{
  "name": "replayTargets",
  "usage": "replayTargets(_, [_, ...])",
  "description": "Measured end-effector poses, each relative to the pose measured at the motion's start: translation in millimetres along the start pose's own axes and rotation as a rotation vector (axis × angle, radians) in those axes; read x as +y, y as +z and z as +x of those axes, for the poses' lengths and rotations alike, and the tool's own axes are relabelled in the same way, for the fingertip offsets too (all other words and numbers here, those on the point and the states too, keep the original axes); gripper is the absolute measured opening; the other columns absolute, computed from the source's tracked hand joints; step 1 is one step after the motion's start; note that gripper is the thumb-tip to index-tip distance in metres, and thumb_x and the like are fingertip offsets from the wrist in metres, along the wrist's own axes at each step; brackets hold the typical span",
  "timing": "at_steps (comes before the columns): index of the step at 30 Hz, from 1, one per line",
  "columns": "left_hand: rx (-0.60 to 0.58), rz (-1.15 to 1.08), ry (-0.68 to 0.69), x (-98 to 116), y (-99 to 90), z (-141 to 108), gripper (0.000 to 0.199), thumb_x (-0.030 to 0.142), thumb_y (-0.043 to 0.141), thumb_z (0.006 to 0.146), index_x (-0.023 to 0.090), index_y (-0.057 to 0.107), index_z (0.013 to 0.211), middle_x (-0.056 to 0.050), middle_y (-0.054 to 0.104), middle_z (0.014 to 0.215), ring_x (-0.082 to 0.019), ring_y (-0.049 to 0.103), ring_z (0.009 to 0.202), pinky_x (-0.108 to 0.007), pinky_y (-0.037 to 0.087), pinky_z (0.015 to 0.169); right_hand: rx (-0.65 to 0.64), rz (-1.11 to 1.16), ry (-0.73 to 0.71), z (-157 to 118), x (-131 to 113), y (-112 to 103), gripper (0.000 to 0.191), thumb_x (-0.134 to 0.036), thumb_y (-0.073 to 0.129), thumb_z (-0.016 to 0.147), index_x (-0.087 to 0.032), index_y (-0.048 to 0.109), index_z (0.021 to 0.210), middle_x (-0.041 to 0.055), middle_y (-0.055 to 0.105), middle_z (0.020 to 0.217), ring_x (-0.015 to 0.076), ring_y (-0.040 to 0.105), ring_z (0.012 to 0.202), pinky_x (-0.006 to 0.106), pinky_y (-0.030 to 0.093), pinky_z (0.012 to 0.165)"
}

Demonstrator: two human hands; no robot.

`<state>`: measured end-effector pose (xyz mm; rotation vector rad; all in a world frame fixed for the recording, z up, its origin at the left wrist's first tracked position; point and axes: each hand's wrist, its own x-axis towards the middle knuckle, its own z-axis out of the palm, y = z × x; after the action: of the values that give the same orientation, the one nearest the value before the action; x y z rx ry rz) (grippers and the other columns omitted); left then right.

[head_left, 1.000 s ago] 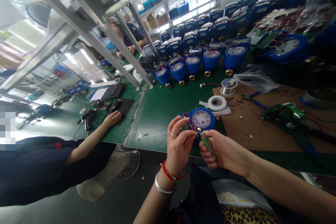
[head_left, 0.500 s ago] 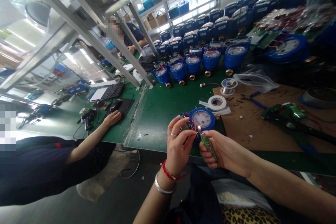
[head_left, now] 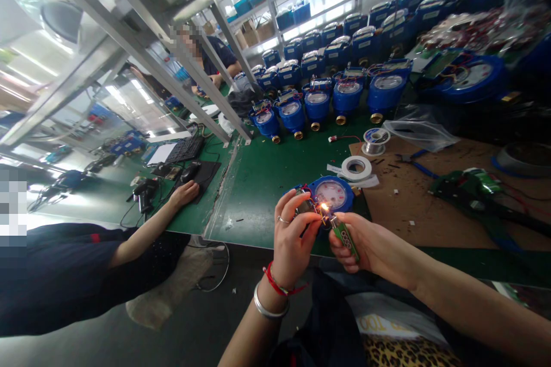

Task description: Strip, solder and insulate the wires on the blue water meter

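Note:
A blue water meter (head_left: 332, 192) with a round dial lies at the green bench's front edge. Over its wired side, my left hand (head_left: 295, 229) pinches thin wires (head_left: 321, 218) between thumb and forefinger. My right hand (head_left: 360, 236) is closed around a green lighter (head_left: 345, 238), thumb at its top. A bright flame (head_left: 323, 206) burns beside the left fingertips, over the wires. The wires' ends are too small to make out in the glare. Part of the meter is hidden behind my left fingers.
Rows of blue meters (head_left: 317, 104) stand at the back. White tape (head_left: 356, 168), a solder spool (head_left: 375, 141) and pliers (head_left: 415, 161) lie on the right, by a brown board (head_left: 400, 206). At left, a co-worker's hand (head_left: 185, 192) rests on a mouse.
The lighter in my right hand has shifted slightly right and tilted. Its flame looks brighter and leans left over the wires. My left hand has stayed in place.

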<state>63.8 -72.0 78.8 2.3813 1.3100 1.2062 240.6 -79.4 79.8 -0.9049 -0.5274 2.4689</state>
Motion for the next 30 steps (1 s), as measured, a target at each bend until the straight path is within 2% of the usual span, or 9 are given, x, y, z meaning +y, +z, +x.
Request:
replayTargets(3, [0.011,0.015,0.002,1,-0.7,0,0.011,0.012,0.063,0.086,0.021,0.065,0.091,-0.007,0.059,0.127,-0.025,0.042,0.132,-0.049,0.045,0.104,0.106,-0.172,-0.174,-10,-3,-8,0.056,-0.069,0.041,0.087,-0.016,0.053,0.073,-0.0006,0.047,0.063,0.01,0.04,0.056,0.025,0.036,0.057])
replayTargets(8, [0.015,0.023,-0.013,4,-3.0,2,0.012,0.016,0.064,0.086,0.021,0.063,0.097,-0.008,0.059,0.127,-0.027,0.041,0.133,-0.052,0.044,0.104,0.683,-0.811,-0.515,-32,-7,-54,0.06,-0.074,0.035,0.085,-0.019,0.06,0.084,0.0096,0.063,0.088,0.0223,0.055,0.084,0.036,0.043,0.082])
replayTargets(11, [0.021,0.025,-0.01,7,-0.8,4,0.018,0.018,0.066,0.085,0.02,0.061,0.102,-0.009,0.059,0.128,-0.027,0.04,0.134,-0.052,0.043,0.106,0.96,-1.277,-0.581,-33,-3,-96,0.056,-0.066,0.033,0.09,-0.016,0.06,0.095,0.0148,0.063,0.1,0.0298,0.056,0.099,0.045,0.04,0.094])
replayTargets(14, [0.04,0.046,-0.006,10,3.7,8,0.015,0.017,0.066,0.084,0.02,0.061,0.098,-0.009,0.059,0.128,-0.028,0.04,0.134,-0.053,0.042,0.106,1.124,-1.573,-0.591,-26,4,-126,0.057,-0.058,0.041,0.09,-0.008,0.059,0.109,0.0215,0.06,0.107,0.0357,0.055,0.106,0.051,0.041,0.095])
replayTargets(17, [0.063,0.062,-0.013,12,6.8,11,0.009,0.015,0.065,0.085,0.02,0.061,0.092,-0.008,0.059,0.127,-0.027,0.04,0.135,-0.052,0.042,0.106,1.214,-1.677,-0.709,-20,6,-124,0.053,-0.048,0.048,0.09,-0.006,0.054,0.123,0.0241,0.056,0.121,0.0384,0.052,0.116,0.055,0.04,0.097])
replayTargets(20, [0.076,0.063,-0.024,13,7.3,12,0.008,0.013,0.064,0.085,0.02,0.061,0.089,-0.008,0.06,0.126,-0.027,0.04,0.134,-0.052,0.043,0.105,1.095,-1.623,-1.006,-20,0,-93,0.04,-0.035,0.054,0.09,-0.013,0.054,0.123,0.018,0.053,0.131,0.0329,0.048,0.125,0.052,0.037,0.107])
replayTargets(23, [0.069,0.062,-0.029,14,6.7,12,0.008,0.012,0.063,0.086,0.019,0.061,0.088,-0.008,0.061,0.125,-0.027,0.04,0.134,-0.052,0.043,0.105,0.75,-1.56,-1.259,-17,-10,-52,0.024,-0.025,0.056,0.09,-0.021,0.058,0.114,0.0106,0.055,0.131,0.0246,0.047,0.128,0.043,0.038,0.11])
replayTargets(26, [0.064,0.072,-0.035,13,5.7,10,0.008,0.013,0.063,0.086,0.02,0.062,0.088,-0.008,0.06,0.126,-0.027,0.04,0.134,-0.053,0.043,0.105,0.555,-1.57,-1.319,-6,-19,-25,0.019,-0.022,0.057,0.09,-0.021,0.061,0.108,0.0095,0.055,0.131,0.024,0.046,0.129,0.044,0.038,0.111])
replayTargets(30, [0.067,0.073,-0.034,11,3.9,10,0.009,0.012,0.062,0.086,0.02,0.062,0.09,-0.007,0.06,0.126,-0.026,0.04,0.134,-0.053,0.043,0.104,0.512,-1.557,-1.348,12,-24,-20,0.014,-0.019,0.057,0.09,-0.02,0.066,0.099,0.009,0.059,0.126,0.0243,0.048,0.125,0.046,0.039,0.11])
